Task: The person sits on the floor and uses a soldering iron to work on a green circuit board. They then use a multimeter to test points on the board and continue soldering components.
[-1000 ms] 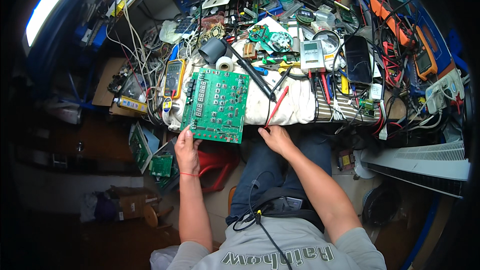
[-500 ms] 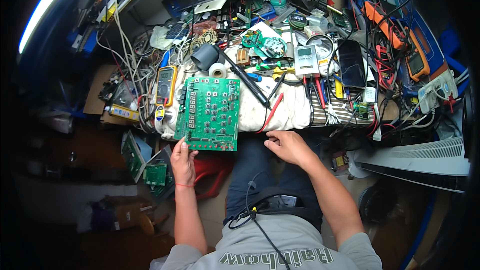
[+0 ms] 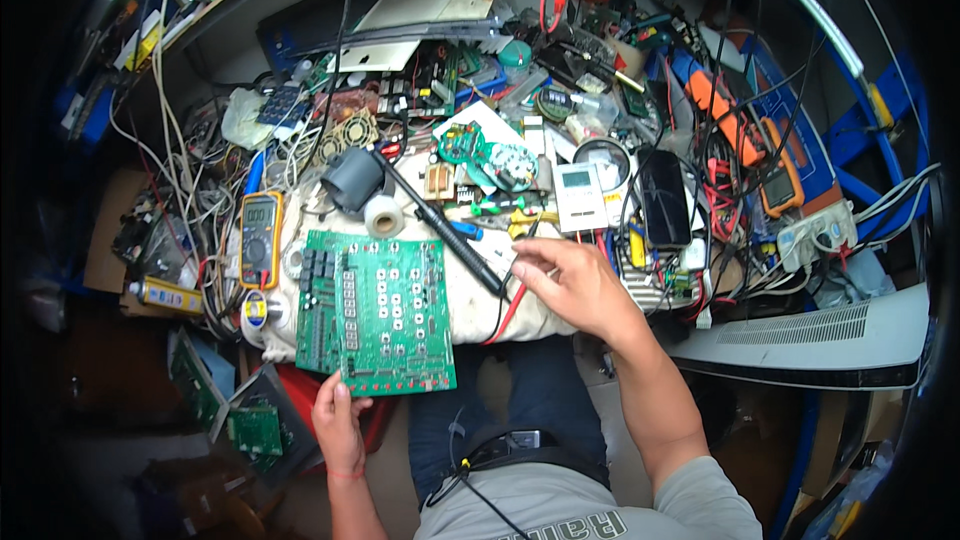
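Note:
My left hand is closed on the lower edge of a green circuit board, thumb on top. The board carries a row of digit displays, small push buttons and relays, and rests partly on the pale cloth. Over the front of the bench is my right hand, with its thumb and index finger apart and bent. Just below its fingertips lies a red test probe. The black end of a long rod-shaped tool lies to its left. I see nothing held in the right hand, though its other fingers are partly hidden.
A yellow-edged multimeter lies left of the board. Behind it are a grey pipe fitting and a tape roll. A black phone and a white tester lie right. Tangled cables and parts cover the back.
My right hand has moved from the bench's front edge up and forward over it, near the red probe. My left hand still grips the board. The whole view has shifted.

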A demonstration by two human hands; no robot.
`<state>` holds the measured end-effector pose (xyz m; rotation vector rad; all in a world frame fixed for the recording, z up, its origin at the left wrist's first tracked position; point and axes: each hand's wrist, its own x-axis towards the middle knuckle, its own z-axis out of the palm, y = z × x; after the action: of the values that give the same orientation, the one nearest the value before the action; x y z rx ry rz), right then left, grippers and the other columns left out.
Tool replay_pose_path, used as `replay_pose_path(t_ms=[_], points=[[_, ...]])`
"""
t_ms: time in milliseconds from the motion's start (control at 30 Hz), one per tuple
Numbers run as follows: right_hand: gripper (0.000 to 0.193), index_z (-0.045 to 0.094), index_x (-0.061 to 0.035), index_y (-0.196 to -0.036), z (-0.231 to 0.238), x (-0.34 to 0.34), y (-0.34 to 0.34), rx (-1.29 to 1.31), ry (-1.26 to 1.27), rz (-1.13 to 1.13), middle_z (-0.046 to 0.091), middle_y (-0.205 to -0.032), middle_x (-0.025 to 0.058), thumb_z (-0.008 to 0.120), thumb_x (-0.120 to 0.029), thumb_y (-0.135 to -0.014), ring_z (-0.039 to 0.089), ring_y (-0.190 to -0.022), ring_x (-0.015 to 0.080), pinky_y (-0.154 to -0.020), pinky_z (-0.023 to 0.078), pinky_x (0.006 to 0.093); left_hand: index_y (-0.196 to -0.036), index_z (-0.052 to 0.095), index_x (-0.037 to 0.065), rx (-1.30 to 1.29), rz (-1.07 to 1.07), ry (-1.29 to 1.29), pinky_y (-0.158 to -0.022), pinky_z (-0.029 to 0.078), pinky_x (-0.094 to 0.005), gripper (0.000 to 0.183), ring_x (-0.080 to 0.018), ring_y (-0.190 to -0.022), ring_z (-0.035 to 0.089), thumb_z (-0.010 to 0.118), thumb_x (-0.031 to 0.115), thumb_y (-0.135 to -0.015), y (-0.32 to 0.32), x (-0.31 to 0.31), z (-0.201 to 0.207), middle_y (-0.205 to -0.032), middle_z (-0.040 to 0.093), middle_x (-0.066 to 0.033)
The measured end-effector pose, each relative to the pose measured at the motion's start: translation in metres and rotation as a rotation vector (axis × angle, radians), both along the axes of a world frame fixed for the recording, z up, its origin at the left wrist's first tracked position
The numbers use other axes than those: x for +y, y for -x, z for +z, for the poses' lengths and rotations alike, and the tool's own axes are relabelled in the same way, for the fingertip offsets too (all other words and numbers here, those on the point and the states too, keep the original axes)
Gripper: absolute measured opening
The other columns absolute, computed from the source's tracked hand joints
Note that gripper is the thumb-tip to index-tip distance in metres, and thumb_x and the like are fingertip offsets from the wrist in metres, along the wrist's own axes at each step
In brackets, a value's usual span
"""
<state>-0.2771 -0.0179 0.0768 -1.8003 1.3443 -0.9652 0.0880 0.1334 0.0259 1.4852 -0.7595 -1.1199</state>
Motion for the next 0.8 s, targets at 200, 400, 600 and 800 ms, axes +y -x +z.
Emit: replay_pose_path(t_ms=[200,400,600,800], points=[[0.043,0.053,0.0044,-0.138,0.003,-0.142,0.025,-1.143,-0.295,-0.179,0.073,-0.105,0.0128,0.065,-0.019,-0.104,0.07,-0.084,0.0199,-0.074,0.061,0.0331,-0.14,0.058,-0.006,0.054,0.068,-0.042,-0.08,0.06,-0.0307,0.038,-0.0152,-0.094,0.071,0.051,0.02,-0.114,0.0,0.006,0.0,-0.115,0.072,-0.0112],[0.035,0.051,0.0058,-0.125,-0.016,-0.293,0.118,-2.048,-0.414,-0.624,0.063,-0.107,0.0208,0.058,-0.023,-0.106,0.07,-0.085,0.0291,-0.071,0.064,0.0353,-0.139,0.058,-0.006,-0.007,0.156,-0.052,-0.081,0.058,-0.0298,0.039,-0.0144,-0.097,0.068,0.051,0.023,-0.114,-0.013,0.006,0.0,-0.119,0.07,-0.0123],[0.021,0.057,-0.0025,-0.105,-0.074,-0.345,0.199,-2.086,-0.484,-0.718,0.059,-0.083,0.0103,0.046,-0.021,-0.103,0.06,-0.067,0.0225,-0.06,0.057,0.0342,-0.137,0.061,-0.006,-0.052,0.243,-0.065,-0.085,0.056,-0.0288,0.039,-0.014,-0.094,0.066,0.051,0.023,-0.114,-0.015,0.008,0.014,-0.119,0.07,-0.0143],[0.022,0.051,0.0003,-0.103,-0.085,-0.352,0.201,-1.785,-0.355,-0.716,0.056,-0.078,0.0089,0.051,-0.021,-0.107,0.058,-0.062,0.0207,-0.056,0.054,0.032,-0.137,0.061,-0.006,-0.126,0.242,-0.002,-0.086,0.056,-0.0297,0.037,-0.0144,-0.098,0.066,0.051,0.021,-0.114,-0.021,0.019,0.027,-0.119,0.07,-0.0137]])
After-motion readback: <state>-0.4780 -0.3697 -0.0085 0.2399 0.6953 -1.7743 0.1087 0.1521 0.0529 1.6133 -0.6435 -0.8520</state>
